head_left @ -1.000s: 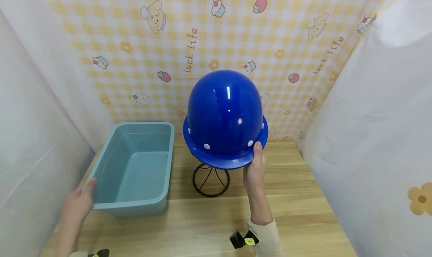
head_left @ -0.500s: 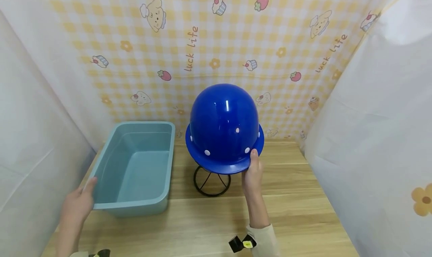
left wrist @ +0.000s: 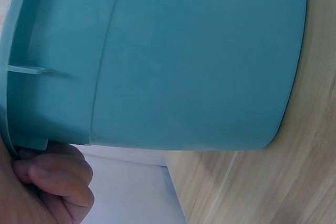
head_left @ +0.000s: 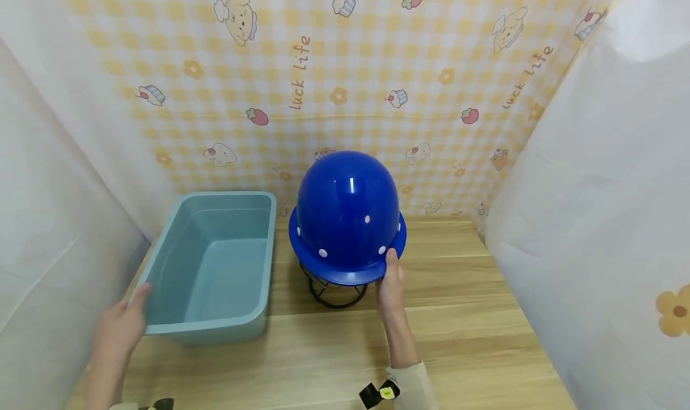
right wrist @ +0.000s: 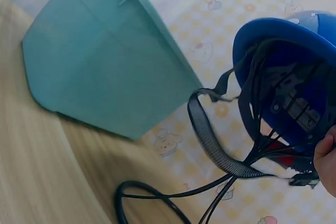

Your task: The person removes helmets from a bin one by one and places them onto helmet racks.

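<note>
A blue hard hat (head_left: 347, 206) sits over a black wire stand (head_left: 337, 304) near the back wall. My right hand (head_left: 392, 287) grips the front right of its brim, thumb on top and fingers hidden beneath. The right wrist view shows the hat's underside, with dark inner straps, a chin strap (right wrist: 210, 140) hanging down, and the stand's wires (right wrist: 210, 186) reaching up inside. To the left is a teal plastic bin (head_left: 266, 296). My left hand (head_left: 120, 326) holds its near left corner, and the left wrist view shows fingers (left wrist: 65, 179) curled under the rim.
Both things stand on a wooden table (head_left: 458, 338). Behind it hangs a yellow checked cloth (head_left: 366, 51) with cartoon prints. White sheets close in the left side (head_left: 48, 176) and the right side (head_left: 604, 176).
My right hand has lowered the hard hat, shifting it slightly left, so it covers more of the wire stand. The left hand keeps its hold on the bin corner.
</note>
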Demonstrator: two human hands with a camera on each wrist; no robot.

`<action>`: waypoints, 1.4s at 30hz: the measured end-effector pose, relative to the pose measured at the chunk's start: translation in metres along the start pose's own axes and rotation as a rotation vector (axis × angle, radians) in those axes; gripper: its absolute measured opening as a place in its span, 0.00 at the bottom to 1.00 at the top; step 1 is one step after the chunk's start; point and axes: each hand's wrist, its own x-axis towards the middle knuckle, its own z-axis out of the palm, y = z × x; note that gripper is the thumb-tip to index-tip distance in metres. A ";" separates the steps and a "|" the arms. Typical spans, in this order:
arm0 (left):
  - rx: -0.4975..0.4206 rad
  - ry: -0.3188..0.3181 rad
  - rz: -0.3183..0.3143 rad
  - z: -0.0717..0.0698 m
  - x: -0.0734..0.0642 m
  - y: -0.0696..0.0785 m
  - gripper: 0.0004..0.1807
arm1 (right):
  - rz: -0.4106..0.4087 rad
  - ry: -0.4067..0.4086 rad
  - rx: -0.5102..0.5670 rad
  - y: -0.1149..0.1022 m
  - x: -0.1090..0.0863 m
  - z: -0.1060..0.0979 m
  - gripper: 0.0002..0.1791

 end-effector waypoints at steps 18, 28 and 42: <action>-0.045 0.014 -0.033 -0.004 -0.004 0.004 0.53 | 0.043 -0.185 -0.191 -0.008 -0.011 -0.003 0.11; -0.048 0.003 -0.039 -0.002 -0.005 0.004 0.54 | 0.076 -0.343 -0.066 0.003 -0.010 -0.011 0.16; -0.039 -0.040 -0.023 -0.003 -0.007 0.006 0.55 | 0.130 -0.413 -0.023 0.020 -0.001 -0.037 0.16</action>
